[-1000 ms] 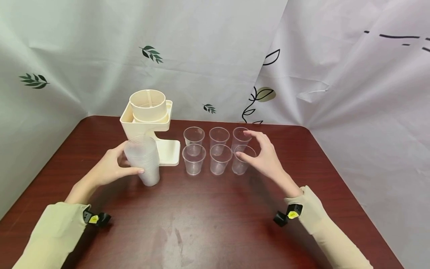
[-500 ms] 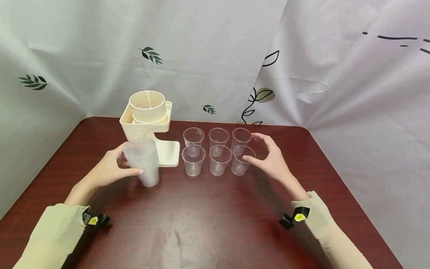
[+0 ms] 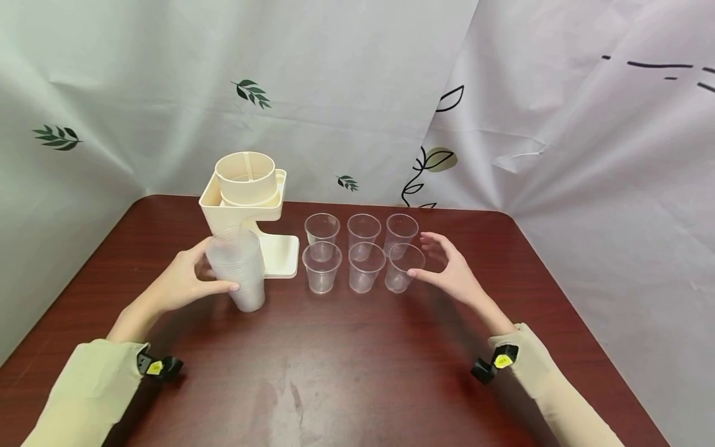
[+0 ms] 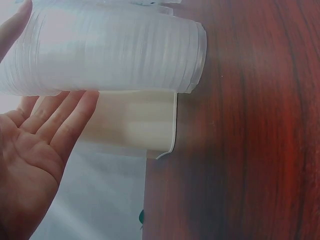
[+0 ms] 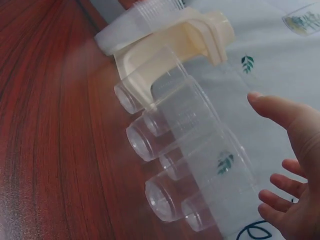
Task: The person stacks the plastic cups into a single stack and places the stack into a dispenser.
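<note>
My left hand grips a tall nested stack of clear plastic cups, thumb on the near side and fingers around the back. In the left wrist view the cup stack lies across the picture, with fingertips against its wall. To the right, clear cups stand upright in two rows of three. Beside the front right cup hovers my right hand, fingers spread and holding nothing. Its thumb tip overlaps that cup's rim in the head view; the right wrist view shows the right hand apart from the cups.
A cream plastic stand with a round open holder on top stands behind the cup stack. The dark red wooden table ends at a white patterned cloth behind and at the sides.
My right hand has drawn back to the right and slightly nearer, off the right-hand cups, whose rims now show more fully. The left hand and its cup stack hold still.
</note>
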`<state>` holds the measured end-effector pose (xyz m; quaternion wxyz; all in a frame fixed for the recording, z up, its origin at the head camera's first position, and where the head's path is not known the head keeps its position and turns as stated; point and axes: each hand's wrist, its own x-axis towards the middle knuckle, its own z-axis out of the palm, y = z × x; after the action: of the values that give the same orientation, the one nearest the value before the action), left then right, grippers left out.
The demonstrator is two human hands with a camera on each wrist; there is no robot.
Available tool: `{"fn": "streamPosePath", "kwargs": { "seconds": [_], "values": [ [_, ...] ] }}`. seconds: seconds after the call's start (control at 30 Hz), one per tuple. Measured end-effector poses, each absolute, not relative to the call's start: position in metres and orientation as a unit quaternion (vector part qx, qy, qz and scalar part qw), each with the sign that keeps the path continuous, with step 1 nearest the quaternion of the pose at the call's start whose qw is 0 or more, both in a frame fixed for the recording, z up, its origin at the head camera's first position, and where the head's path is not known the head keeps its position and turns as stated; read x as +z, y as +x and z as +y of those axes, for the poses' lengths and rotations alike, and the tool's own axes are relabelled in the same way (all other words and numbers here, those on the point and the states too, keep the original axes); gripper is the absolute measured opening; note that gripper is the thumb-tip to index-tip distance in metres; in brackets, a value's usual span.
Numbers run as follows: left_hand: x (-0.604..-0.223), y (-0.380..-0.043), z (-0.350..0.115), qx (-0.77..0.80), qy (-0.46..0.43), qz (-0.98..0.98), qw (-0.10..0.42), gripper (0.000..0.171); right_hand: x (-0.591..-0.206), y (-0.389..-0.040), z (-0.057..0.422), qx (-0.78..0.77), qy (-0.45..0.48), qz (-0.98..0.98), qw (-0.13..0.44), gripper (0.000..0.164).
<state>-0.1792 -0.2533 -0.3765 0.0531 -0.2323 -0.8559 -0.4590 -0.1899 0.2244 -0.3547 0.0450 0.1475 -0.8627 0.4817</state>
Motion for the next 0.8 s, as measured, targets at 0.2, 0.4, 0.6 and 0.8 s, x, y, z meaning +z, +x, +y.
{"fn": "streamPosePath", "kwargs": {
  "seconds": [0.2,0.4,0.6,0.8],
  "values": [
    [-0.377,-0.179,-0.254,-0.459,-0.230,-0.857,0.053,0.075,-0.371,-0.201,0.230,0.495,0.155,-0.854,0.036,0.077],
    [-0.377,-0.180,-0.253,-0.458,-0.230,-0.857,0.052,0.075,-0.379,-0.203,0.229,0.493,0.151,-0.856,0.022,0.080],
    [-0.376,-0.179,-0.253,-0.459,-0.228,-0.857,0.049,0.074,-0.382,-0.202,0.226,0.492,0.156,-0.856,0.011,0.079],
    [-0.376,-0.179,-0.253,-0.461,-0.226,-0.857,0.050,0.074,-0.387,-0.203,0.225,0.500,0.160,-0.851,0.005,0.078]
  ]
}}
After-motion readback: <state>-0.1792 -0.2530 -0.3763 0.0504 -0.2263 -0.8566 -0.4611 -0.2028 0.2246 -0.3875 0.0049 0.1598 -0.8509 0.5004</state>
